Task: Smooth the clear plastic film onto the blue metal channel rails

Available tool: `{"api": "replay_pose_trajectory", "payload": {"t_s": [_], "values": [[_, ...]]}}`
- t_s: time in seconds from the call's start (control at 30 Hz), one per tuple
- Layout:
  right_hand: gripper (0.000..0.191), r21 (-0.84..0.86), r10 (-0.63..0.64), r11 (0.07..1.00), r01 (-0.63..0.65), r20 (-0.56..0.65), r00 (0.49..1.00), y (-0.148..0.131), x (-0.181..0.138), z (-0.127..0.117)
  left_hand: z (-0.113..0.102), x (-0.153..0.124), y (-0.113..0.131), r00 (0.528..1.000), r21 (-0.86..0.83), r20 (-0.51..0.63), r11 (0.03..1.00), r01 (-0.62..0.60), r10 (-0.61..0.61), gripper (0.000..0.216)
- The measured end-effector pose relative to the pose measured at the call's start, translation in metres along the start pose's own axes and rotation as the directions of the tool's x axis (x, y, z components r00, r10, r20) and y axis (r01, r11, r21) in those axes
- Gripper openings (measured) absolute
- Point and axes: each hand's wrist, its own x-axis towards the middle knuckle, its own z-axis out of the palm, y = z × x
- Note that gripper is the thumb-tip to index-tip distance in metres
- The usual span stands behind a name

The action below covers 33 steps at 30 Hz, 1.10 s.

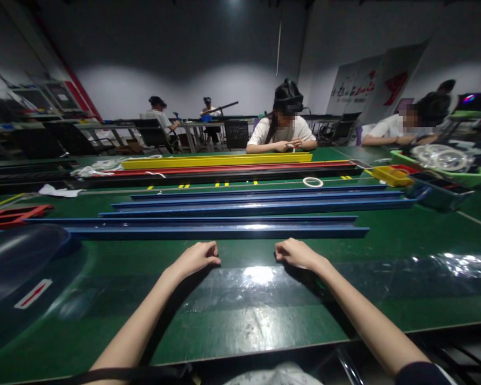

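My left hand (200, 254) is closed in a loose fist over the green table (216, 334), with nothing seen in it. Opposite it, my right hand (297, 253) is curled the same way, also with nothing visible in its fingers. A gap of bare tabletop separates the two. Both hands are just short of the nearest blue channel strip (220, 233), which lies lengthwise across the table. Beneath my forearms runs a band of clear plastic film (232, 286), shiny under the lamp.
Beyond lie more blue strips (264, 204), a yellow strip (220, 161) and a white ring (312, 182). A dark blue rounded object (28, 267) stands left, near a red frame (12, 216). At right are bins (441, 191). A co-worker (281, 128) sits opposite.
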Motion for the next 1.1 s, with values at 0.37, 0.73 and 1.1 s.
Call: {"api": "replay_pose_trajectory", "payload": {"t_s": [0.37, 0.73, 1.1], "values": [[0.024, -0.259, 0.142, 0.931, -0.257, -0.390, 0.910, 0.043, 0.000, -0.051, -0.037, 0.008, -0.064, 0.984, 0.076, -0.079, 0.984, 0.164, -0.158, 0.040], [0.019, -0.426, 0.180, 0.823, -0.375, -0.431, 0.884, 0.066, 0.033, -0.043, -0.085, 0.002, -0.099, 0.927, 0.371, -0.196, 0.850, 0.373, -0.320, 0.040], [0.024, -0.315, 0.134, 0.898, -0.306, -0.467, 0.874, 0.017, 0.076, -0.023, -0.087, 0.033, -0.064, 0.784, 0.644, -0.598, 0.681, 0.348, 0.165, 0.033]]}}
